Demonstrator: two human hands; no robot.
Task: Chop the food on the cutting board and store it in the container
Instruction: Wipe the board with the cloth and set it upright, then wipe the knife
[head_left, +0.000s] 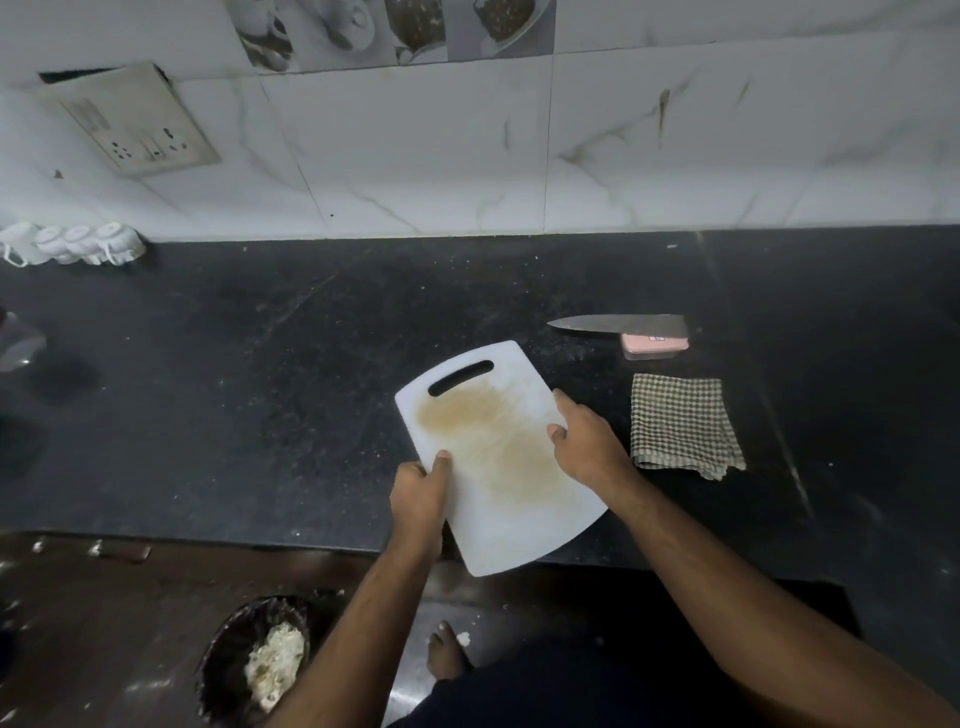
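Note:
A white cutting board (493, 457) with a brown stain and a slot handle lies slanted on the black counter, its near end past the counter's front edge. No food is on it. My left hand (420, 496) grips its left edge, thumb on top. My right hand (584, 444) holds its right edge, thumb on the top face. A knife (618, 323) lies behind the board, its blade resting on a small pink lidded container (655, 346).
A checked cloth (683, 426) lies right of the board. White cups (72, 244) stand at the back left by the tiled wall. A dark bin (254, 660) with pale scraps sits on the floor at lower left, near a bare foot (447, 652).

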